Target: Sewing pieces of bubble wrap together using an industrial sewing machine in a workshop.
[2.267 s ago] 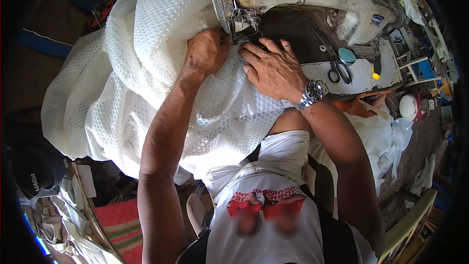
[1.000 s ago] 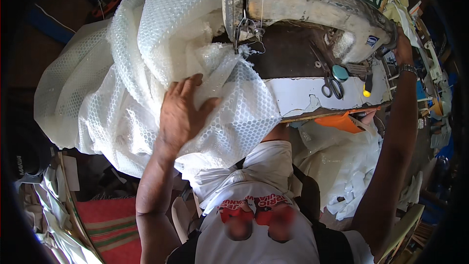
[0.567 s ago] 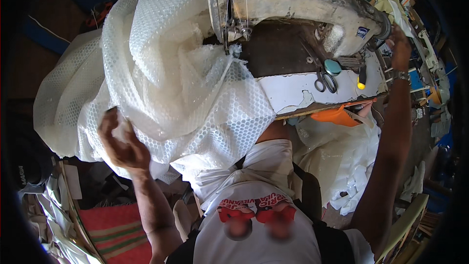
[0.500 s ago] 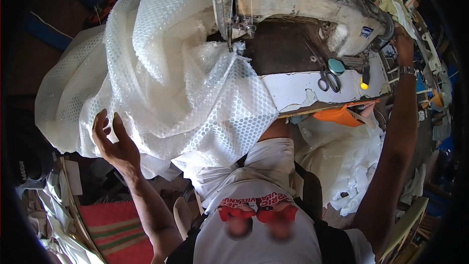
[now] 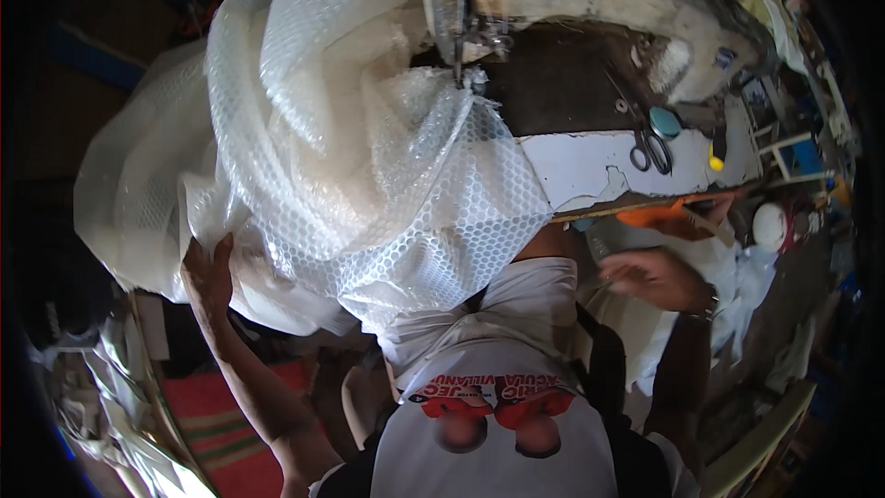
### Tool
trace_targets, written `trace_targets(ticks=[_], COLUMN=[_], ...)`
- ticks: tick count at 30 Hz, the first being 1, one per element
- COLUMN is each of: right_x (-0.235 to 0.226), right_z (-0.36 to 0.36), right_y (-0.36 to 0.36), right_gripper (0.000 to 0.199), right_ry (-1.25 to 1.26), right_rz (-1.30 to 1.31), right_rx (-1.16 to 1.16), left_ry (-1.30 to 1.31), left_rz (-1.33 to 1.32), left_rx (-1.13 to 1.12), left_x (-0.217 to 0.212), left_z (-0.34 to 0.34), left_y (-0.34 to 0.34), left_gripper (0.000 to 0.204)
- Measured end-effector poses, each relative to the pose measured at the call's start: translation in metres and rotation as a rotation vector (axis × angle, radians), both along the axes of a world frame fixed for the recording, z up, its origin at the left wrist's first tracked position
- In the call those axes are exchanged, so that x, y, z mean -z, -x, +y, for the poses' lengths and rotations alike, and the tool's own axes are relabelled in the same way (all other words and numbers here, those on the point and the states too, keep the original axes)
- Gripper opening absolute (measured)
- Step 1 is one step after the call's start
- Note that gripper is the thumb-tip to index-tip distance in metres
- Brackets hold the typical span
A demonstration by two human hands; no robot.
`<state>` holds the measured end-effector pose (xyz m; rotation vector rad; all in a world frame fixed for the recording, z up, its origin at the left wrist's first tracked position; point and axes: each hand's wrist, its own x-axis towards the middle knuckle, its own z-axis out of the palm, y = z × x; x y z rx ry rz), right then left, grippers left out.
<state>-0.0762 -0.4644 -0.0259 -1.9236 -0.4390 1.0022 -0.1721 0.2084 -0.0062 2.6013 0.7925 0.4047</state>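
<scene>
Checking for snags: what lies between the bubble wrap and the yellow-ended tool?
In the head view, the black scissors lie between the bubble wrap and the yellow-ended tool, with a teal round thing beside them.

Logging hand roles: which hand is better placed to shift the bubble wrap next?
Probably the left hand: it is at the lower-left edge of the bubble wrap, while the right hand, blurred, is apart from it.
</scene>
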Motion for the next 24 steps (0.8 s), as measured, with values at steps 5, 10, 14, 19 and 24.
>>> trace_targets(ticks=[5,10,14,19,24], right_x=[0.084,0.112,0.074,0.045,0.066], right_z=[0.094,0.177,0.221,0.240,0.214], right_y=[-0.009,-0.024,0.037,0.082,0.085], right_gripper=[0.071,0.047,0.040,0.057,0.060], right_ry=[-0.033,-0.479,-0.648,-0.268,-0.165], right_rz=[-0.356,-0.575,-0.420,0.154,-0.200], right_rx=[0.052,-0.070,-0.031,-0.444,-0.204], left_ry=[-0.327,-0.852,-1.007,-0.914,-0.696], left_rz=[-0.047,-0.169,-0.277,-0.336,0.139], left_rx=[-0.026,-0.085,-0.007,0.110,0.377], left_x=[-0.024,-0.093,-0.155,-0.133,-0.043], left_z=[0.031,0.053,0.058,0.074,0.144], left_y=[-0.036,-0.100,-0.185,-0.283,-0.266], left_gripper=[0.044,0.049,0.051,0.055,0.065])
